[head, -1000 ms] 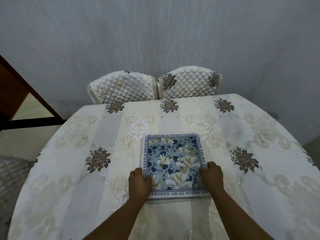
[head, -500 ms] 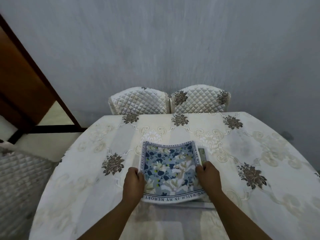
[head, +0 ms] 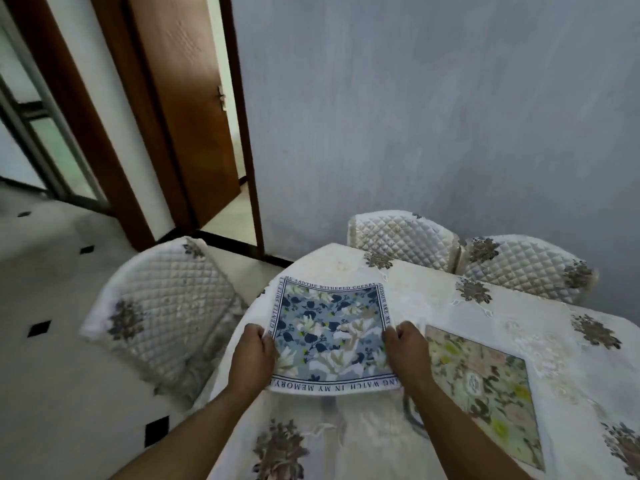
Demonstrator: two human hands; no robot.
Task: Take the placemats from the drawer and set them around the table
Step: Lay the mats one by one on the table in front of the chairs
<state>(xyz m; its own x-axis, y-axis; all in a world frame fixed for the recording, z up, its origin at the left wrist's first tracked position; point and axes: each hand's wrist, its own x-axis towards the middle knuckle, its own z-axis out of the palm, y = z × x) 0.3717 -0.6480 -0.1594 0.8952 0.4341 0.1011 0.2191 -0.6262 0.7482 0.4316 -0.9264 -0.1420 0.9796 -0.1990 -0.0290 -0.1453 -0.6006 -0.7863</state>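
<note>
My left hand (head: 252, 358) & right hand (head: 406, 353) pinch a blue floral placemat (head: 329, 336) (it sags) above the worktop (head: 433, 296) edge; a loose grip could drop it w/ the floor below.

The only readable lettering runs in dark capitals around the white border of the square blue floral placemat (head: 330, 336). Along the edge farthest from the two grips it reads "SADTHE WITHERED CHERRY". The edge nearest the grips, upside down to the viewer, reads "WATCH IN MY MEMORY". Beside the left grip (head: 251, 360) the side edge shows "GENTLE SMILE"; above the right grip (head: 410, 355) it shows "OSSUM ARE MY".
</note>
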